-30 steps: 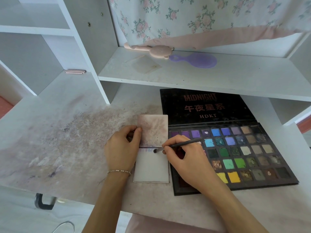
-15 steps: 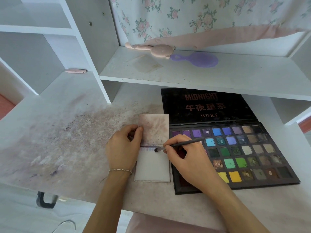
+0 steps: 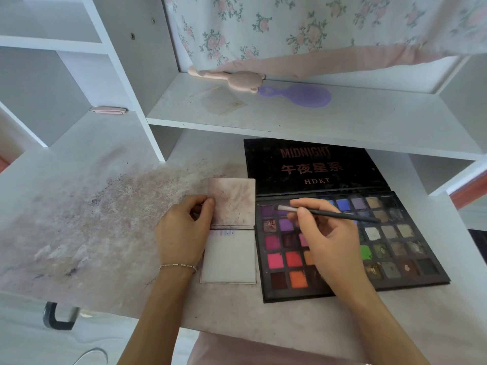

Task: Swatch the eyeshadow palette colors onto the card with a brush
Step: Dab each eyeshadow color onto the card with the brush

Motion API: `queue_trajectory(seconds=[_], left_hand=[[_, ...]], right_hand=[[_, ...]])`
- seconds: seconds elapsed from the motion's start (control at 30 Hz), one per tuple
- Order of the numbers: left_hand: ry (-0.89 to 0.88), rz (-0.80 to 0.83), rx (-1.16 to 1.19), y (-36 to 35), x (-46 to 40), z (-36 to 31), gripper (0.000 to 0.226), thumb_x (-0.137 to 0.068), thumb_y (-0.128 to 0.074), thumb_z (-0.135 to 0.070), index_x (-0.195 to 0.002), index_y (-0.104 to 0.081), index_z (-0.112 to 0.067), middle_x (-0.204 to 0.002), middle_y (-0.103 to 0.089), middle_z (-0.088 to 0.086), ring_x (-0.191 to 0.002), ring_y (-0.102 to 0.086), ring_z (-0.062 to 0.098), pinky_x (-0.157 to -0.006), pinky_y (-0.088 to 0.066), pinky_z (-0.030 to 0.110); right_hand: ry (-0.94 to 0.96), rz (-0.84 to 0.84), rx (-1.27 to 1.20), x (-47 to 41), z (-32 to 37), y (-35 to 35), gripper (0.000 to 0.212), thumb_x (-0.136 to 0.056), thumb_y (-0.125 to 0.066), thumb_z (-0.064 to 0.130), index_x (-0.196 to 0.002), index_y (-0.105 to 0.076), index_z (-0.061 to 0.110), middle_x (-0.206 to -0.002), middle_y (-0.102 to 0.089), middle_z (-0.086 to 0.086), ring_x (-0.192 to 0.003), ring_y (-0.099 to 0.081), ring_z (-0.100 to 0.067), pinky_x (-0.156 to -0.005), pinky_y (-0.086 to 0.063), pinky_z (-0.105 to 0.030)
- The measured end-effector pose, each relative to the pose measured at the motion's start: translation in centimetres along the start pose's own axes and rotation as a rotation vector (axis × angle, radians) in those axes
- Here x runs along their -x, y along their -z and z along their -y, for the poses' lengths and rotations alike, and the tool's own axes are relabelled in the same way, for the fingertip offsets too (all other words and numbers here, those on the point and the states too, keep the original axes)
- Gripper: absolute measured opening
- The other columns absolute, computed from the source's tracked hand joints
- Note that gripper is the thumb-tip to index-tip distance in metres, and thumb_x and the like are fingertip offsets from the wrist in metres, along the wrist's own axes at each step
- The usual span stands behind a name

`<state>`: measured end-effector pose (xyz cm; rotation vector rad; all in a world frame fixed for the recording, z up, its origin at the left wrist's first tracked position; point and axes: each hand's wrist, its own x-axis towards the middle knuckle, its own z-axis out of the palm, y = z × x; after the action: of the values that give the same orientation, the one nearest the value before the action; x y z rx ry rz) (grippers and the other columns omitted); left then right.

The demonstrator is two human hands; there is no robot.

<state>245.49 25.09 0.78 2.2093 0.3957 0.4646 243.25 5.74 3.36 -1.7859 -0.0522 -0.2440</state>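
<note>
Two hands [image 3: 181, 230] [image 3: 329, 241], one brush [image 3: 326, 213], one card [image 3: 229, 256], one palette [image 3: 390, 241]

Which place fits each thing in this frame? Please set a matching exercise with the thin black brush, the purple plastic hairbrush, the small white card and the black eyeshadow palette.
Things:
1. thin black brush
2. purple plastic hairbrush
3. small white card
4. black eyeshadow palette

Places:
A. on the upper shelf
B. held in the right hand
C. open on the desk, right of the card
D. steadied by the left hand

Pairs: 1-B, 2-A, 3-D, 4-C
</note>
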Motion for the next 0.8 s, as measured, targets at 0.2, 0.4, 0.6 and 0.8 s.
queue_trajectory(seconds=[0.2,0.4,0.6,0.8], left_hand=[[0.009,-0.001,0.001,-0.1,-0.1,0.3,0.011,-0.084,-0.06,-0.028,-0.082,-0.069,-0.022,-0.063,-0.054,-0.017,-0.062,-0.05,0.003,-0.056,-0.036,0.017],[-0.006,-0.011,-0.012,-0.1,-0.1,0.4,0.012,-0.084,-0.06,-0.028,-0.084,-0.07,-0.021,-0.063,-0.054,-0.014,-0.061,-0.05,0.006,-0.055,-0.033,0.016],[-0.008,-0.004,-0.015,-0.2,-0.1,0.2,0.012,-0.085,-0.06,-0.027,-0.084,-0.07,-0.019,-0.066,-0.057,-0.009,-0.065,-0.052,0.012,-0.055,-0.033,0.017],[-0.014,-0.002,-0.013,-0.1,0.0,0.1,0.012,-0.085,-0.06,-0.025,-0.084,-0.07,-0.018,-0.067,-0.058,-0.006,-0.067,-0.053,0.014,-0.054,-0.033,0.017]], right_hand=[[-0.003,-0.117,0.057,-0.1,-1.0,4.0,0.029,-0.088,-0.051,0.002,-0.084,-0.06,0.03,-0.077,-0.066,0.013,-0.074,-0.062,0.001,-0.058,-0.048,-0.009],[-0.033,-0.249,0.156,-0.7,-2.3,7.8,0.022,-0.09,-0.049,0.007,-0.086,-0.056,0.027,-0.086,-0.062,0.012,-0.082,-0.059,0.013,-0.052,-0.046,-0.005],[-0.009,-0.319,0.385,-2.1,-3.5,9.6,0.01,-0.094,-0.042,0.011,-0.092,-0.05,0.019,-0.076,-0.055,0.015,-0.072,-0.052,0.021,-0.055,-0.036,0.003],[-0.024,-0.303,0.51,-3.5,-4.3,9.9,0.008,-0.096,-0.039,0.016,-0.092,-0.046,0.018,-0.079,-0.054,0.003,-0.07,-0.048,0.004,-0.058,-0.034,0.0]])
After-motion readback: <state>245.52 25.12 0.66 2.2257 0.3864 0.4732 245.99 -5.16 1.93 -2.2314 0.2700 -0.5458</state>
